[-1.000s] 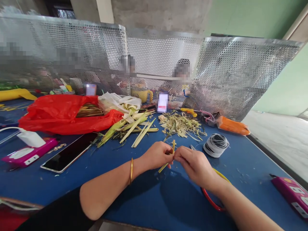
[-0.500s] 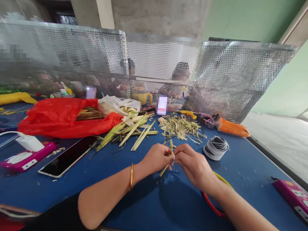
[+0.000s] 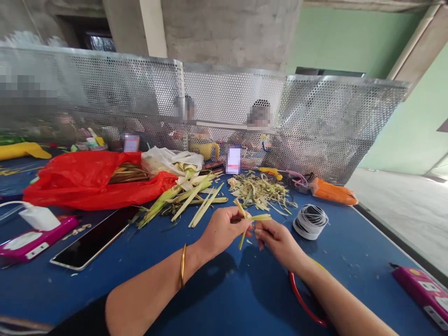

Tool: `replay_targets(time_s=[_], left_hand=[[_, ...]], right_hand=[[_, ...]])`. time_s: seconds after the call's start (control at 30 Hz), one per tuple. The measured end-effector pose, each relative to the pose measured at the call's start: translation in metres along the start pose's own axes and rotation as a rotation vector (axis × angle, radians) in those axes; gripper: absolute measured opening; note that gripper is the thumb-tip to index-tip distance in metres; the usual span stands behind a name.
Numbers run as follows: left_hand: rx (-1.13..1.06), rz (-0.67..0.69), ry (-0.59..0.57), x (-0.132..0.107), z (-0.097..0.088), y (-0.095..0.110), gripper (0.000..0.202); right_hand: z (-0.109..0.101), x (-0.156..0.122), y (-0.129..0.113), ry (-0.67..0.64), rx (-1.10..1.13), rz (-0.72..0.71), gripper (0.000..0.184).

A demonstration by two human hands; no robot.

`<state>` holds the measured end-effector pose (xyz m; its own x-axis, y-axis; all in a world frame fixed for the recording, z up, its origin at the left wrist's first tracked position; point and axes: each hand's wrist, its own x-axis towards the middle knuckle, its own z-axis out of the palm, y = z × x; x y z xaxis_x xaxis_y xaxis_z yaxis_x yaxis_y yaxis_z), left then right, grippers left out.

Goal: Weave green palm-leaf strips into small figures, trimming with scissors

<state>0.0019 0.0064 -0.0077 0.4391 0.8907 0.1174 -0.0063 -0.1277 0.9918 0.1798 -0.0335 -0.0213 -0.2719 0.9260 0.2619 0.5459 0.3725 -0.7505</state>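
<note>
My left hand, a gold bangle on its wrist, pinches pale green plant strips that cross one another. One strip points up and down, another sticks out to the right. Close beside it, my right hand is closed, its fingertips pressed together just under the right-pointing strip; what lies between them is too small to make out. Right of that hand stands a spool of thin grey-white cord. A red and yellow ring lies partly beneath my right forearm.
Longer cut stalks and a heap of shredded plant scraps lie ahead. Around them are a red plastic bag, a phone, magenta power strips and an orange packet. Behind a perforated metal screen sit other people.
The strips have turned in my left hand, and one now sticks out to the right. My right fingertips have dropped slightly below it. The camera view has tilted up a little.
</note>
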Motion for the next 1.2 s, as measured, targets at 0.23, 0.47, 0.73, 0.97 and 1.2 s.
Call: replay_targets(time_s=[0.23, 0.47, 0.73, 0.97, 1.2], left_hand=[[0.091, 0.008, 0.101, 0.003, -0.001, -0.009, 0.011], [0.216, 0.041, 0.107, 0.002, 0.001, -0.014, 0.015], [0.374, -0.027, -0.038, -0.001, 0.001, -0.012, 0.012], [0.126, -0.051, -0.436, -0.012, 0.004, 0.000, 0.011], [-0.020, 0.044, -0.120, -0.003, 0.001, 0.005, 0.013]], right_hand=[[0.007, -0.012, -0.030, 0.183, -0.324, -0.344, 0.021], [0.009, -0.014, -0.035, 0.035, -0.171, -0.440, 0.020], [-0.004, -0.008, -0.033, 0.093, 0.021, -0.277, 0.024], [-0.019, 0.006, -0.010, 0.142, 0.257, 0.067, 0.022], [-0.003, 0.004, 0.004, 0.028, 0.149, 0.210, 0.024]])
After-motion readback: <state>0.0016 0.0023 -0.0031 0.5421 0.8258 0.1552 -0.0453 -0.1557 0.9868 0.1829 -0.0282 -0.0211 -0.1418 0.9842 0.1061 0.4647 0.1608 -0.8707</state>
